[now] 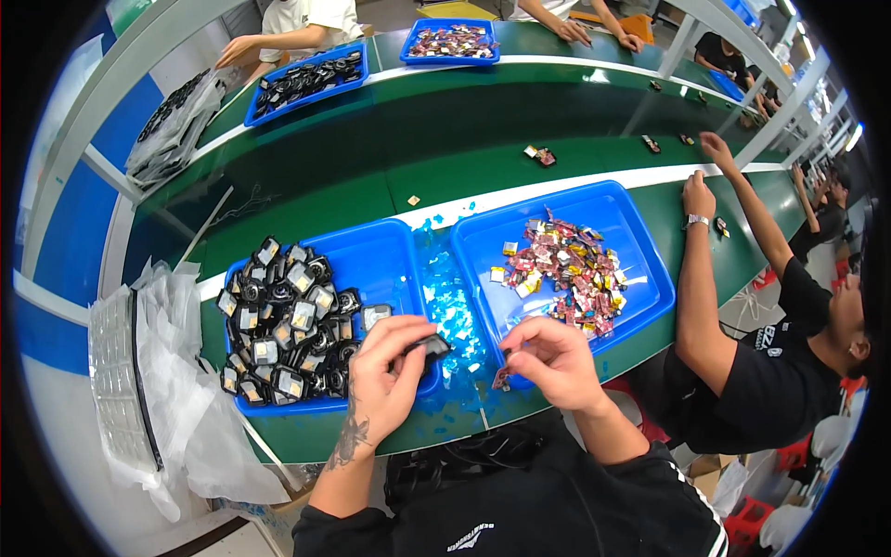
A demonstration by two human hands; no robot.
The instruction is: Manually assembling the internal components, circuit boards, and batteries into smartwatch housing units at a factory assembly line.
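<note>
Your left hand (385, 367) grips a black part (434, 347) off the near left corner of the wide blue tray (640, 265); your right hand (555, 362) pinches a small reddish part (502, 378) by that tray's near edge. On the green bench (543, 408), blue scraps (453, 311) lie just left of it, and the black-parts tray (376, 255) farther left. A co-worker (775, 357) sits to its right; another blue tray (452, 61) stands well beyond it.
</note>
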